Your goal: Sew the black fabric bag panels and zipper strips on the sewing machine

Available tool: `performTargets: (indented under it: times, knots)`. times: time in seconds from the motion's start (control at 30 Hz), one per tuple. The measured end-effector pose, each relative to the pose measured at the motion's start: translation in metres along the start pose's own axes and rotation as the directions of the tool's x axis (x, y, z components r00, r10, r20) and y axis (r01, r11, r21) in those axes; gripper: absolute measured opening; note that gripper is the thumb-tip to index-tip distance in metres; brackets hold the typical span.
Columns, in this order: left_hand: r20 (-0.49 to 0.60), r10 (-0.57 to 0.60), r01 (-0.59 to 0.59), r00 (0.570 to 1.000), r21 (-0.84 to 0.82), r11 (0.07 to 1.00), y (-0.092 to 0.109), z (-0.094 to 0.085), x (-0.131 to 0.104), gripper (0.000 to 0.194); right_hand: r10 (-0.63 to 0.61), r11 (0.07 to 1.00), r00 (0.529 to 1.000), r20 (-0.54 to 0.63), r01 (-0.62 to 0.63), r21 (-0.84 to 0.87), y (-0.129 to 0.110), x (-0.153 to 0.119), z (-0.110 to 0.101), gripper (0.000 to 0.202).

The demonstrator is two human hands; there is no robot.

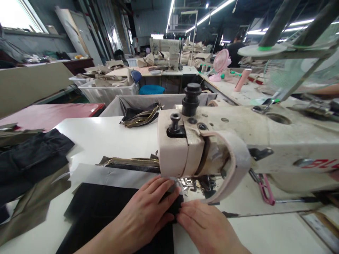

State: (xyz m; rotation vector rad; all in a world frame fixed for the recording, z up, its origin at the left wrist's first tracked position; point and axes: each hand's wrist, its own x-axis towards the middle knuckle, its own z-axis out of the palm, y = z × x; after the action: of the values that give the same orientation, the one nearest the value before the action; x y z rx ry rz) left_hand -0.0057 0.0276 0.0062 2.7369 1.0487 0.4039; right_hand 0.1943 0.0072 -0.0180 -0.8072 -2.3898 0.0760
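A piece of black fabric (106,204) lies on the white table, its right end close to the needle area of the sewing machine (182,141). Over it rests my left hand (149,208), fingers bent and gripping the cloth just left of the presser foot (189,183). My right hand (205,224) has its fingers pressed together at the fabric's right edge; the fingertips are partly hidden. Along the fabric's far side runs a pale grey strip (113,176). Behind that is a brass zipper on dark cloth (132,161), which passes behind the machine head.
Dark and olive cloth pieces (29,165) are heaped at left. Another zippered piece (141,116) lies at the table's far edge, by a grey-lined bin (111,106). Pink-handled thread snips (266,190) rest right of the needle. Thread cones stand overhead at right.
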Motion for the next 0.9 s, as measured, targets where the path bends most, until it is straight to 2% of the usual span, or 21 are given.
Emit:
performTargets:
  times: [0.1,0.2,0.3,0.43,0.6,0.63,0.7,0.73,0.77,0.8,0.87,0.9]
  knots:
    - [-0.012,0.021,-0.022,1.0,-0.056,0.998,-0.011,-0.004,0.003,0.034,0.049,0.998,0.999,0.019,-0.049,0.027,0.005,0.004,0.0,0.036]
    - [0.053,0.046,-0.04,0.998,-0.107,0.993,-0.024,-0.011,0.003,0.026,0.104,0.994,0.995,-0.006,-0.104,-0.011,0.01,0.007,0.0,0.031]
    - [0.11,0.063,-0.046,0.992,-0.148,0.988,-0.033,-0.013,0.004,0.025,0.145,0.988,0.989,-0.012,-0.145,-0.045,0.013,0.007,0.001,0.03]
    - [0.064,-0.035,0.045,0.997,-0.17,0.984,-0.038,-0.009,0.009,0.022,0.183,0.98,0.983,0.015,-0.181,-0.084,0.013,0.006,0.0,0.03]
    - [-0.013,-0.182,0.175,0.983,-0.203,0.963,-0.039,-0.009,0.012,0.017,0.271,0.962,0.961,0.05,-0.27,-0.036,0.013,0.0,-0.001,0.028]
    - [-0.032,-0.214,0.203,0.976,-0.198,0.959,-0.036,-0.008,0.01,0.021,0.293,0.956,0.954,0.053,-0.294,0.0,0.013,-0.001,-0.002,0.027]
    - [-0.073,-0.253,0.236,0.965,-0.191,0.953,-0.023,-0.005,0.005,0.044,0.368,0.918,0.928,0.054,-0.372,0.137,0.012,-0.004,-0.005,0.028]
    - [-0.094,-0.255,0.234,0.962,-0.189,0.954,-0.014,-0.002,0.002,0.051,0.44,0.863,0.896,0.06,-0.44,0.247,0.009,-0.006,-0.007,0.027]
    - [-0.111,-0.253,0.23,0.961,-0.186,0.955,-0.004,0.001,-0.001,0.05,0.536,0.76,0.84,0.089,-0.526,0.383,0.006,-0.008,-0.01,0.026]
    - [-0.122,-0.248,0.223,0.961,-0.186,0.957,0.006,0.005,-0.004,0.039,0.64,0.588,0.753,0.157,-0.61,0.53,0.001,-0.01,-0.013,0.025]
    - [-0.114,-0.275,0.252,0.955,-0.182,0.951,0.022,0.009,-0.006,0.01,0.751,0.093,0.534,0.389,-0.669,0.738,-0.012,-0.014,-0.02,0.029]
    - [-0.108,-0.306,0.283,0.946,-0.182,0.942,0.026,0.008,-0.006,0.013,0.73,-0.15,0.449,0.515,-0.63,0.762,-0.019,-0.016,-0.022,0.036]
